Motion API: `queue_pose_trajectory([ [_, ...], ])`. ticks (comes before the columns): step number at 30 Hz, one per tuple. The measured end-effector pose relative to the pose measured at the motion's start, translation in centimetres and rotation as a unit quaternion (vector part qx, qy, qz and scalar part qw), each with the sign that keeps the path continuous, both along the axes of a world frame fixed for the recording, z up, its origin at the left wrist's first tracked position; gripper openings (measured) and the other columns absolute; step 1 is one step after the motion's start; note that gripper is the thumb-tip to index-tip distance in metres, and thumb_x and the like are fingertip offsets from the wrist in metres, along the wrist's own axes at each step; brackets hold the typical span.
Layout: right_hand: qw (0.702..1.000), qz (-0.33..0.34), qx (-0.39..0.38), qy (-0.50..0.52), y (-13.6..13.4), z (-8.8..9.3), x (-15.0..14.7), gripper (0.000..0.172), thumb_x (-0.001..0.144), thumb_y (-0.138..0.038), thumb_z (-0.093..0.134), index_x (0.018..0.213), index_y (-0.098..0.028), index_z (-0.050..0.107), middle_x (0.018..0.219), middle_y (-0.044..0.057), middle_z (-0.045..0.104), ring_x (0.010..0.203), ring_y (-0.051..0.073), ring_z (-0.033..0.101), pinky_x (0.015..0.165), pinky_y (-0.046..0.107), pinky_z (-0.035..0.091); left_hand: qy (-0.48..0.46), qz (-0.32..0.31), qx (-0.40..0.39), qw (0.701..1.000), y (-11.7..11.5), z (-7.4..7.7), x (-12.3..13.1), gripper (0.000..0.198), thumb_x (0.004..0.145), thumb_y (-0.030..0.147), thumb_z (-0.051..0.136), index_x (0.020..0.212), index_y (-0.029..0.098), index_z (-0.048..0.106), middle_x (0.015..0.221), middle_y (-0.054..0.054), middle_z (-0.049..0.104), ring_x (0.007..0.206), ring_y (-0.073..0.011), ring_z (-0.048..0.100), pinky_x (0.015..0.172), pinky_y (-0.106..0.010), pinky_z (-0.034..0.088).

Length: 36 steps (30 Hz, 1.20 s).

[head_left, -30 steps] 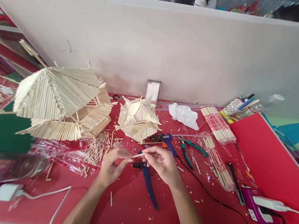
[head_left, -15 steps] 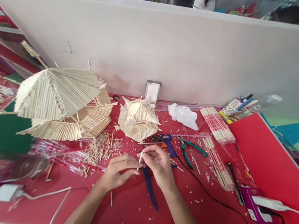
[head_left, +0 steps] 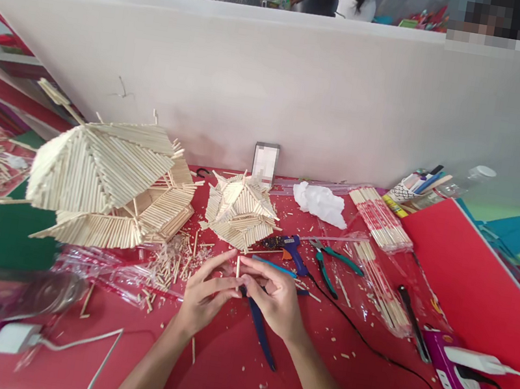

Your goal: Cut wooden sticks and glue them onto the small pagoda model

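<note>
Wooden, slim and straight, a short stick (head_left: 238, 265) is pinched by both curled hands (head_left: 205, 292) (head_left: 277, 300).

No text is readable: the print on the red-and-white plastic-wrapped pack of pale wooden sticks (head_left: 381, 218), right of the blue plastic glue gun (head_left: 298, 255), is too small.

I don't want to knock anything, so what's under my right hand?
A curved blue handle runs under your right hand; whatever it joins there is mostly covered.
</note>
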State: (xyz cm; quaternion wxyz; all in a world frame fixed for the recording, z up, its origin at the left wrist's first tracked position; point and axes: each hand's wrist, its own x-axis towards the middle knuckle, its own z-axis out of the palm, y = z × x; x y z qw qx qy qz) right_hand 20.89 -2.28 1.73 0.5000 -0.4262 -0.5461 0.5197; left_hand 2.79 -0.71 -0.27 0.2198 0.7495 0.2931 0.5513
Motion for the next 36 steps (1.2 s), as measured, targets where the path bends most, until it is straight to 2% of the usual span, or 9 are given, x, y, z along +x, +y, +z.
queue_pose_trajectory([
  [4,1.0,0.018,0.015,-0.02,0.0,0.0,0.2,0.03,0.098,-0.035,0.067,0.125,-0.026,0.075,0.115,0.009,0.079,0.102,0.024,0.077,0.086,0.035,0.064,-0.004,0.004,-0.029,1.0,0.2,0.3,0.1,0.015,0.096,0.034,0.071,0.102,0.023,0.078,0.131,-0.013,0.07,0.096,-0.0189,0.071,0.081,-0.033,0.061],
  [7,0.998,0.01,0.028,-0.054,-0.2,0.3,0.6,0.023,0.101,-0.033,0.062,0.118,-0.025,0.076,0.106,0.008,0.079,0.09,0.021,0.077,0.076,0.03,0.063,-0.008,0.046,-0.07,0.996,0.5,0.6,0.4,0.019,0.093,0.037,0.075,0.106,0.022,0.075,0.127,-0.013,0.071,0.104,-0.0229,0.071,0.08,-0.032,0.06],
  [10,0.996,-0.007,0.044,-0.081,-0.2,0.6,1.4,0.019,0.103,-0.032,0.058,0.106,-0.023,0.075,0.095,0.005,0.076,0.074,0.016,0.073,0.067,0.025,0.058,0.002,0.095,-0.115,0.989,1.0,0.9,0.9,0.028,0.092,0.037,0.076,0.114,0.022,0.068,0.129,-0.014,0.071,0.09,-0.0187,0.072,0.074,-0.03,0.059],
  [12,0.995,-0.027,0.051,-0.081,-0.1,0.5,2.1,0.019,0.103,-0.032,0.057,0.101,-0.023,0.074,0.093,0.004,0.075,0.07,0.014,0.07,0.063,0.024,0.056,0.024,0.111,-0.124,0.986,1.3,1.0,1.1,0.03,0.093,0.038,0.074,0.116,0.021,0.065,0.13,-0.015,0.07,0.077,-0.0145,0.069,0.071,-0.029,0.059],
  [16,0.994,-0.07,0.04,-0.074,0.2,-0.3,3.7,0.018,0.103,-0.033,0.058,0.1,-0.023,0.073,0.091,0.004,0.075,0.066,0.014,0.067,0.061,0.024,0.055,0.075,0.128,-0.105,0.983,2.0,0.8,1.3,0.026,0.096,0.041,0.071,0.112,0.021,0.064,0.129,-0.014,0.072,0.087,-0.0179,0.072,0.075,-0.03,0.059],
  [22,0.994,-0.091,0.021,-0.065,0.8,-1.8,4.8,0.018,0.101,-0.036,0.061,0.099,-0.022,0.072,0.087,0.004,0.074,0.063,0.013,0.065,0.058,0.024,0.054,0.113,0.139,-0.1,0.979,2.3,0.0,1.4,0.022,0.098,0.04,0.067,0.11,0.021,0.065,0.129,-0.015,0.072,0.098,-0.0229,0.075,0.086,-0.038,0.061],
  [28,0.995,-0.083,0.005,-0.058,1.0,-2.2,4.9,0.02,0.101,-0.037,0.061,0.098,-0.021,0.072,0.085,0.004,0.073,0.062,0.013,0.064,0.058,0.024,0.053,0.125,0.139,-0.071,0.98,2.7,-0.4,1.3,0.02,0.099,0.039,0.066,0.106,0.02,0.066,0.127,-0.016,0.074,0.115,-0.0273,0.073,0.094,-0.041,0.06],
  [36,0.995,-0.065,-0.002,-0.072,1.0,-2.2,5.0,0.02,0.102,-0.036,0.059,0.098,-0.022,0.072,0.085,0.004,0.072,0.064,0.014,0.065,0.059,0.024,0.054,0.16,0.142,-0.015,0.977,3.2,-0.4,1.2,0.015,0.1,0.03,0.065,0.111,0.021,0.064,0.125,-0.015,0.075,0.114,-0.0265,0.074,0.092,-0.039,0.061],
])
